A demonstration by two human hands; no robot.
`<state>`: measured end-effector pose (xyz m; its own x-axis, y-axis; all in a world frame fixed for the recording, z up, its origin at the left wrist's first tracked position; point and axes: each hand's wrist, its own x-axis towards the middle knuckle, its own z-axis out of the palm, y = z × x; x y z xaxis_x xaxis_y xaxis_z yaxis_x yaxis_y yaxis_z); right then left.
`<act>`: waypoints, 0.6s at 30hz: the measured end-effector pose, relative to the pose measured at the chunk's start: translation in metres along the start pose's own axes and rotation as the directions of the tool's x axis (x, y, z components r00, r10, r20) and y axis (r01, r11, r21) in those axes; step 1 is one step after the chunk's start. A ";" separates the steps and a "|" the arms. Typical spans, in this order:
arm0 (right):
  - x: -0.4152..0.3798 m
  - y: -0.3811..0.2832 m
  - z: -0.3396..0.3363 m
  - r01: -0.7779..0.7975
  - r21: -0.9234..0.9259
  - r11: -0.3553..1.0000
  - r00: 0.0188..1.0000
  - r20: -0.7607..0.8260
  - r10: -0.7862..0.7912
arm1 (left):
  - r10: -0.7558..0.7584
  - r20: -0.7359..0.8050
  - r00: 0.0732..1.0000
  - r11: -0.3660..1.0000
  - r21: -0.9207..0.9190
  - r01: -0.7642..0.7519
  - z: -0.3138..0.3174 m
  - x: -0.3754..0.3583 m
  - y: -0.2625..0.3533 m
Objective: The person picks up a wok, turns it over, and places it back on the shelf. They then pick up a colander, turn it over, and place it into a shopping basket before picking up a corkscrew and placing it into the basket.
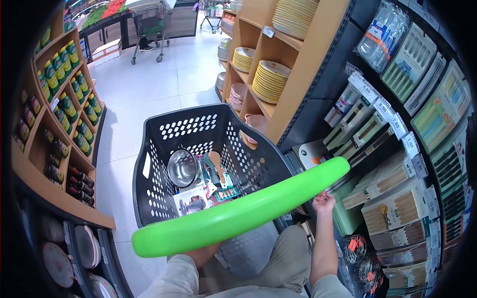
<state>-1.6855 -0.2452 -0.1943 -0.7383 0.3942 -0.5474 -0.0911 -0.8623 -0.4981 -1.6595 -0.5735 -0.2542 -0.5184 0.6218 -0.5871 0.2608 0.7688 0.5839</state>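
A bright green shopping cart handle crosses the view in front of me. My left hand is behind its lower left part, fingers hidden. Below the handle's right end, my right hand is beside the shelf with curled fingers; what they hold, if anything, is hidden. A pale green item lies just right of it. The black cart basket contains a shiny metal bowl, a utensil with a wooden-coloured head, and several carded packages.
Chopstick packs and other utensils hang on the right rack. Yellow-edged plates fill wooden shelves ahead. Bottles with yellow caps line the left shelves. Another shopping cart stands across the tiled aisle.
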 end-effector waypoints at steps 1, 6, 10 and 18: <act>-0.003 -0.001 0.003 -0.029 0.026 0.999 0.999 -0.026 0.029 | -0.005 -0.020 1.000 1.000 0.007 0.005 0.001 -0.001 -0.002; -0.005 -0.017 0.013 -0.078 0.301 0.950 0.996 0.072 0.059 | -0.078 -0.052 0.996 0.996 0.045 0.080 0.015 0.006 -0.022; -0.001 -0.020 0.010 -0.043 0.303 0.952 0.999 0.029 0.036 | -0.173 0.000 0.985 0.981 0.094 0.172 0.016 -0.001 -0.023; 0.017 -0.024 0.007 -0.112 0.077 0.991 0.989 0.101 0.104 | -0.130 0.067 0.989 0.977 0.179 0.116 0.007 -0.006 0.004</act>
<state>-1.7002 -0.2198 -0.1867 -0.8075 0.2681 -0.5254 -0.0591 -0.9231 -0.3800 -1.6499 -0.5735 -0.2521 -0.4923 0.5250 -0.6943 0.3405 0.8502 0.4015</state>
